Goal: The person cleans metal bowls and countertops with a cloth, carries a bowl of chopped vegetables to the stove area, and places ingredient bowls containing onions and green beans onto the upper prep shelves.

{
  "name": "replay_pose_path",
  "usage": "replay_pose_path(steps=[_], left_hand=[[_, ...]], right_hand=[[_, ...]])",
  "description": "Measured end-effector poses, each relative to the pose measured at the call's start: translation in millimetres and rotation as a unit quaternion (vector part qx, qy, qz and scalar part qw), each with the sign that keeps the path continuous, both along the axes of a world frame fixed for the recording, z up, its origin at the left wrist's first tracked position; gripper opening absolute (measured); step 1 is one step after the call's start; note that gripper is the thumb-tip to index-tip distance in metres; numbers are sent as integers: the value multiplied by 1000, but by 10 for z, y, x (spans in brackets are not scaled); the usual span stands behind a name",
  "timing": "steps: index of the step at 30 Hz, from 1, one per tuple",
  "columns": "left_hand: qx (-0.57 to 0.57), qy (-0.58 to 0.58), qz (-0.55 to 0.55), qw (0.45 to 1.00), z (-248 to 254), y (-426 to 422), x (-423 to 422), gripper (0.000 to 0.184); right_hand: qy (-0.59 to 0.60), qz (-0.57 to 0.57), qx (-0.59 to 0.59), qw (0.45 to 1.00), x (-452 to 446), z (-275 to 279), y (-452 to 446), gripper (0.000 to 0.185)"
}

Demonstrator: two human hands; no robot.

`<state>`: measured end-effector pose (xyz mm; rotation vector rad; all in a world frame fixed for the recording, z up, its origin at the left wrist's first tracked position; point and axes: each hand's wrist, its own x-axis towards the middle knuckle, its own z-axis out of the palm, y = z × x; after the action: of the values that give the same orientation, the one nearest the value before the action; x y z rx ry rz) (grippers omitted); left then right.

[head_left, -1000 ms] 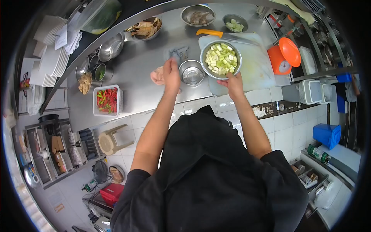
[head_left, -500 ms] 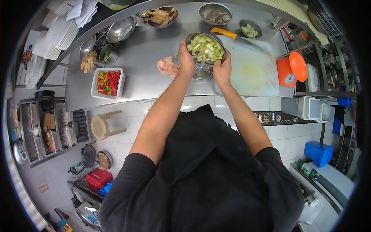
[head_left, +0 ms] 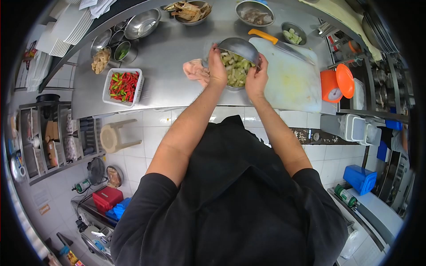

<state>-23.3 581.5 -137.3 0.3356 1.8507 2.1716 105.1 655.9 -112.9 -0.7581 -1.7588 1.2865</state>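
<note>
A steel bowl [head_left: 241,46] is tipped steeply toward me, its outer wall facing up. My left hand [head_left: 217,68] grips its left side and my right hand [head_left: 257,79] its right side. Chopped pale-green vegetable pieces [head_left: 236,70] slide out of its lower lip. Below them, only a sliver of a smaller metal bowl's rim [head_left: 235,88] shows; the rest is covered. A crumpled pink cloth [head_left: 195,72] lies just left of my left hand. Right of my right hand is a white cutting board [head_left: 288,84], with an orange-handled knife [head_left: 282,45] across its far edge.
A white basket of red and green chillies [head_left: 123,87] sits at the left. Metal bowls [head_left: 143,24] line the back, one with dried fish [head_left: 193,11], another with greyish seafood [head_left: 257,17]. An orange scale [head_left: 330,86] stands right. A small bowl holds pale cut pieces [head_left: 293,36].
Both hands have tipped the bowl from nearly level to steep, toward me. The vegetable pieces have slid down over the smaller bowl, now mostly hidden. The view has shifted slightly.
</note>
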Motion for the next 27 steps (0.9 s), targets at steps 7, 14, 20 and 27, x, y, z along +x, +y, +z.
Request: replay_pose_path(steps=[7, 14, 20, 27], left_hand=[[57, -78, -34, 995, 52, -33, 102, 53], [51, -97, -75, 991, -11, -177, 255, 50], [59, -66, -78, 993, 63, -179, 302, 44], [-42, -95, -162, 981, 461, -87, 114, 30]], right_hand=[[58, -22, -4, 998, -8, 20, -57, 41], [58, -46, -25, 997, 67, 55, -31, 33], [167, -40, -135, 976, -36, -49, 72, 29], [29, 42, -224, 973, 14, 229, 331, 25]])
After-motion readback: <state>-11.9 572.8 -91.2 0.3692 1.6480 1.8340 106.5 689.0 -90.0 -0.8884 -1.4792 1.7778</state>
